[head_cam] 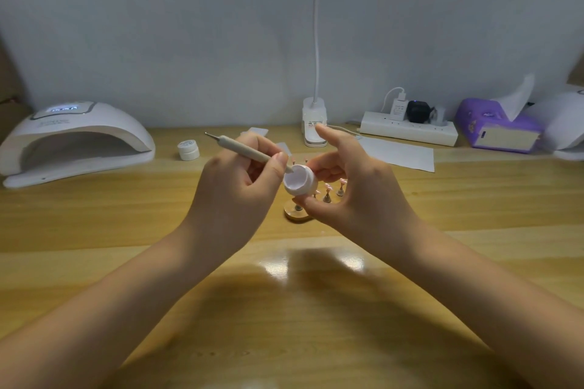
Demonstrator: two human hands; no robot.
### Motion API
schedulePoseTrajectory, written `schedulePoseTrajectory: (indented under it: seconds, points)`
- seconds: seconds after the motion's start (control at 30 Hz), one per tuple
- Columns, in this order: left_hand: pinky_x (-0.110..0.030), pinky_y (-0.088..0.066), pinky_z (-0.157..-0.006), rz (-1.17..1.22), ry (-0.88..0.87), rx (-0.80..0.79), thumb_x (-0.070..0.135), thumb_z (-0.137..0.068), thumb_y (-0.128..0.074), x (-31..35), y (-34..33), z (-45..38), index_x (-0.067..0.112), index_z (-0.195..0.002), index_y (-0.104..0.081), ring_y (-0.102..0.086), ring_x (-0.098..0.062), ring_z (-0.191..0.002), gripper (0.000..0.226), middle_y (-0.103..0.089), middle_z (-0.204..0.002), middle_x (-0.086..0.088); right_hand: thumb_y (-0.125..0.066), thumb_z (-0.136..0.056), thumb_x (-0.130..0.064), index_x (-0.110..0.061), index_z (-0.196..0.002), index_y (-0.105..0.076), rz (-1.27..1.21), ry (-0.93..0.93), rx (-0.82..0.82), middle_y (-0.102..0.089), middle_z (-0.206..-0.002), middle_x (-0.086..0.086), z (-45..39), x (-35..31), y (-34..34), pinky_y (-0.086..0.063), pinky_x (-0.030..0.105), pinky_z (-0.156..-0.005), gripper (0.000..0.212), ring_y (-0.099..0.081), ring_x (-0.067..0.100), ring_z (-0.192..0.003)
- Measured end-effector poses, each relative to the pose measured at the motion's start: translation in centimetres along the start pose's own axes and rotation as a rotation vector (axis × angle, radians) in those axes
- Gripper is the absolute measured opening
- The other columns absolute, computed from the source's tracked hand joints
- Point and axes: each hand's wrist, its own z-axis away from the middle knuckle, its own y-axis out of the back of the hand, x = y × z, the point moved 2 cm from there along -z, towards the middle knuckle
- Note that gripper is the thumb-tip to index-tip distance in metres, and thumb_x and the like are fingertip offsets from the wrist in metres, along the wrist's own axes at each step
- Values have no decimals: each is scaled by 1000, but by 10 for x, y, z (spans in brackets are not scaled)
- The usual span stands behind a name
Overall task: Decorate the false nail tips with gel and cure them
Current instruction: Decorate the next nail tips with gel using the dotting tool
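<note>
Head view shows me my left hand (240,180) pinching a dotting tool (249,151) dipped into the open gel pot (298,184) gripped by my right hand (350,180), above the counter (94,230).

Power strip (407,133), purple tissue box (496,129)

One head-worn view looks forward and down, close over the wooden desk (94,230), facing the wall (189,25).

Open white gel pot (299,183) tilted above pink nail tips (328,188).
</note>
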Motion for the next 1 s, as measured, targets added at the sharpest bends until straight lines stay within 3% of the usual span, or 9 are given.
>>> schedulePoseTrajectory:
  seconds: [0.27, 0.33, 0.43, 0.6, 1.0]
  points:
    - [-42, -46, -59, 10, 7, 16, 22, -95, -57, 3, 1, 0, 21, -83, -60, -58, -22, -64, 13, -63, -68, -8, -84, -71, -23, -10, -144, -37, -22, -12, 5, -69, -102, -1, 0, 0, 0, -43, 3, -85, 88, -61, 4, -87]
    - [-31, -46, -52, 69, 24, 53, 19, -96, -57, 4, 2, -1, 20, -82, -61, -59, -15, -60, 14, -63, -64, 1, -84, -71, -23, -11, -143, -38, -27, -24, 7, -69, -102, -3, 0, 0, 1, -43, 3, -83, 87, -61, 4, -88]
    - [-16, -47, -57, 226, 74, 116, 14, -97, -55, 4, 7, -4, 11, -85, -62, -60, -3, -59, 14, -64, -61, 10, -84, -71, -24, -13, -142, -39, -40, -47, 13, -69, -101, -6, 0, 1, 1, -44, 6, -82, 85, -61, 5, -87]
    - [-22, -50, -58, 409, 197, 129, 13, -98, -52, 2, 8, -5, 10, -85, -63, -57, -9, -59, 17, -61, -58, 4, -84, -70, -26, -13, -141, -39, -60, -66, 28, -68, -100, -5, 1, 1, 4, -48, 14, -84, 85, -62, 7, -87]
    - [-20, -45, -50, 763, 605, 98, 16, -96, -55, -12, 0, -9, 9, -80, -62, -53, -8, -50, 19, -56, -54, 2, -86, -68, -28, -12, -137, -42, -135, -72, 82, -63, -96, -13, -1, 3, 3, -45, 1, -76, 83, -61, -1, -83]
